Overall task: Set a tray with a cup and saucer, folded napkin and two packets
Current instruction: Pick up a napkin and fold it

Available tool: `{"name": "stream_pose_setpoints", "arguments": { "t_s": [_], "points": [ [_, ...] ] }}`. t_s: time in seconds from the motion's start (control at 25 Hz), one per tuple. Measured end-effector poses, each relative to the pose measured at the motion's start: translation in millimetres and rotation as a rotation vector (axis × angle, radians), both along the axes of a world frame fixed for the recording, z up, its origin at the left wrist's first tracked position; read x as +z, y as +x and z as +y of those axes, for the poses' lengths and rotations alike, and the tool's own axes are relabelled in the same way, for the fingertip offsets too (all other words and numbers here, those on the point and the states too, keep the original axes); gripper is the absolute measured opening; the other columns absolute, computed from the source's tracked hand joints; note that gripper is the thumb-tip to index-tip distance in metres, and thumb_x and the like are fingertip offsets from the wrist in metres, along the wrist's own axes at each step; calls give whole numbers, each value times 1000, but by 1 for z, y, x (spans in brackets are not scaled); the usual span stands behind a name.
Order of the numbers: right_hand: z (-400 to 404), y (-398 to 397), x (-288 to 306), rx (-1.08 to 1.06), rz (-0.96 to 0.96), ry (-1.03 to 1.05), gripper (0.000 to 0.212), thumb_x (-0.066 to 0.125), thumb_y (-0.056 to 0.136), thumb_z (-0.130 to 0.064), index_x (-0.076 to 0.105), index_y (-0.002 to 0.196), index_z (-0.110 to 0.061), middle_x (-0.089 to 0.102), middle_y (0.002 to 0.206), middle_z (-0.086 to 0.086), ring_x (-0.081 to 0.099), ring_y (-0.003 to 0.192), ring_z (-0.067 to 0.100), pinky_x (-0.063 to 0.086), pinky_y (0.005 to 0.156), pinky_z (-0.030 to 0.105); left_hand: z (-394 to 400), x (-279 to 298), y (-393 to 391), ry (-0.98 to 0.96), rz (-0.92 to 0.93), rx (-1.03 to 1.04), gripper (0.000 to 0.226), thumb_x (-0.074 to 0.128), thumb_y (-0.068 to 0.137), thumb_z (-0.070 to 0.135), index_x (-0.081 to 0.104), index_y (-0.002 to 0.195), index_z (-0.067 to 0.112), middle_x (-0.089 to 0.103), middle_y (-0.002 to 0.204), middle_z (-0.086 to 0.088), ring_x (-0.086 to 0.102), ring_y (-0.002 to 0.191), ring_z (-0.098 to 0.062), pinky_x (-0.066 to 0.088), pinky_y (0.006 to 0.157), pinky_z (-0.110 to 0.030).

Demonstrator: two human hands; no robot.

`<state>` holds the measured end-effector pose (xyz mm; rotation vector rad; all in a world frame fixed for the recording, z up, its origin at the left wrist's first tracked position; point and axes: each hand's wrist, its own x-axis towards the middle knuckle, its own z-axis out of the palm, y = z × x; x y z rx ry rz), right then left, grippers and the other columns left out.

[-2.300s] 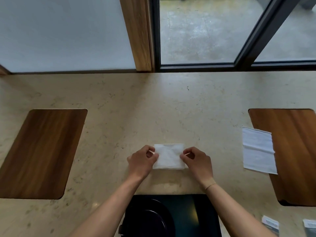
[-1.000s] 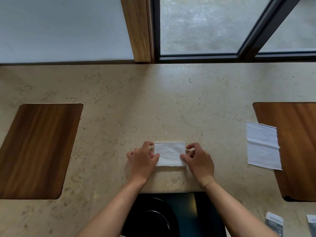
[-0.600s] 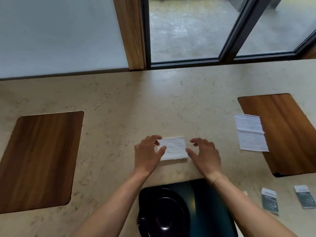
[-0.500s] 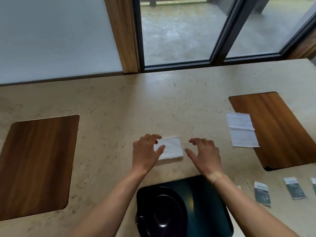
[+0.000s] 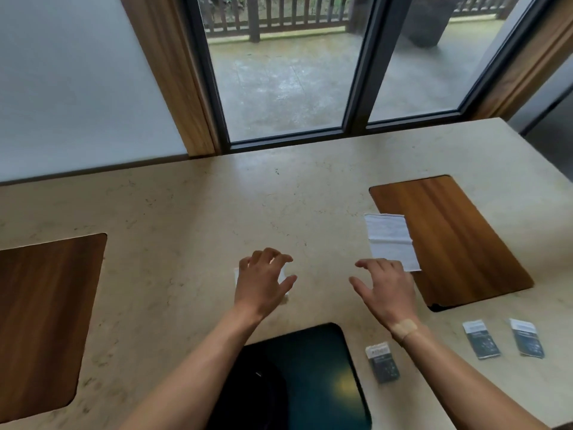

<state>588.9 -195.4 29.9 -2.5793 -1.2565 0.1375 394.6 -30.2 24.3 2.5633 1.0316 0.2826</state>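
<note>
1. Two bare hands hover over a beige stone bench (image 5: 192, 212) in the head view, the only view there is.
2. The left hand (image 5: 263, 282) has its fingers spread and a little curled, and it grips nothing. It covers most of the folded napkin (image 5: 282, 280), so only small white edges show at both sides of the hand. I cannot tell if the palm touches the napkin.
3. The right hand (image 5: 384, 290) is also open, fingers apart, and it holds nothing. It is above the bare bench, well apart from the left hand, and its fingertips are near the lower corner of a second white napkin (image 5: 390, 240).
4. This second napkin lies flat, partly on the bench and partly over the left edge of a wooden inlay (image 5: 459, 240) on the right side.
5. A dark tray (image 5: 319, 377) sits at the near edge of the bench, between the two forearms. A round dark thing lies on its left part, but it is too dark to say what it is.
6. Three dark packets with white tops lie on the bench to the right of the tray: one packet (image 5: 382, 362) just beside the tray, a second packet (image 5: 480, 339) and a third packet (image 5: 526, 337) farther right.
7. Another wooden inlay (image 5: 43, 315) is set in the bench on the left side.
</note>
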Motion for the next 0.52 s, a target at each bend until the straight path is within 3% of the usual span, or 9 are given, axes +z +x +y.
{"name": "stream_pose_setpoints", "arguments": {
  "t_s": [0.52],
  "points": [
    [-43,124,0,-30,24,12,36,58,87,-51,61,118,-31,64,120,-5,50,114,19,39,87,39,-51,2,140,-34,68,-35,37,57,89,48,57,122,32,55,128,7,44,123,-18,30,102,-39]
  ]
}}
